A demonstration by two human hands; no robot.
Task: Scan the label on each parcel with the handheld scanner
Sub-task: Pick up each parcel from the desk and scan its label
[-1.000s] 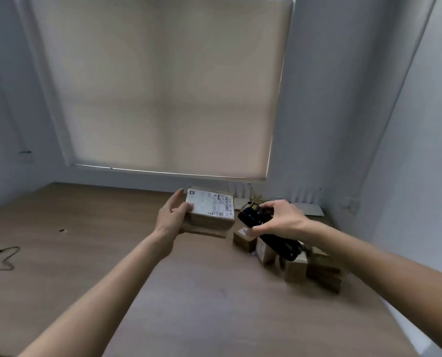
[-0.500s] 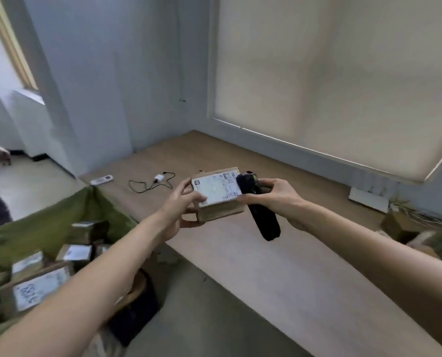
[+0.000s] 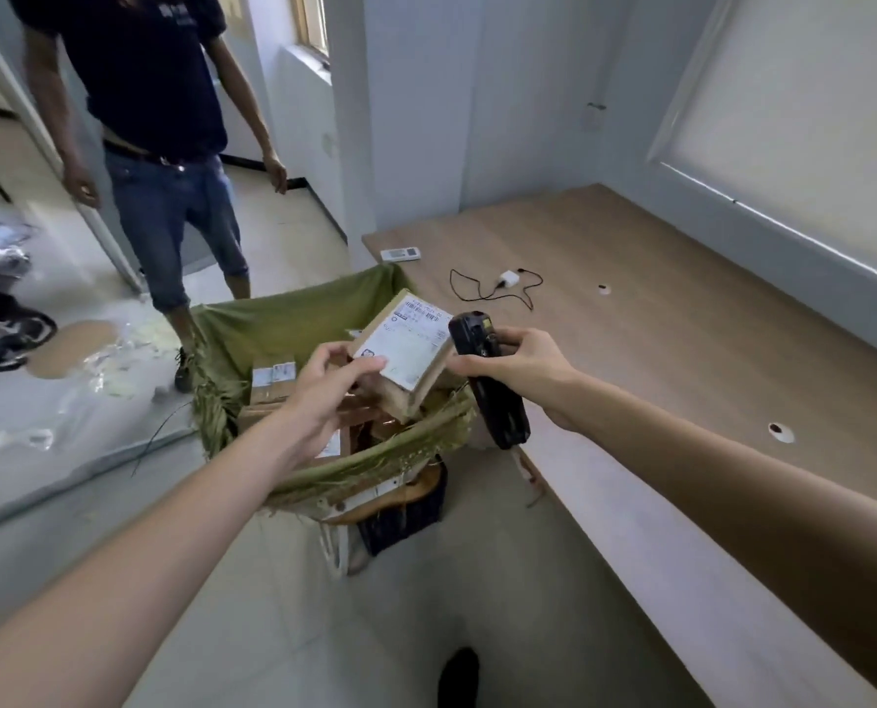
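Left hand pinches parcel over sack; right hand grips scanner. Several parcels already in sack; likely scanned.

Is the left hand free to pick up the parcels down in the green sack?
Probably not yet: the left hand already grips a labelled parcel above the sack. The parcels in the sack lie uncovered below, so dropping it should clear the way.

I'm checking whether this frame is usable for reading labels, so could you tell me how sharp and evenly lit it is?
Head view: the parcel in the left hand is fairly sharp, its barcode visible but its print too small to read; the scanner in the right hand is dark, with little detail; straight edges bow from the wide-angle lens; the blind is bright and washed out; the floor at left shows glare.
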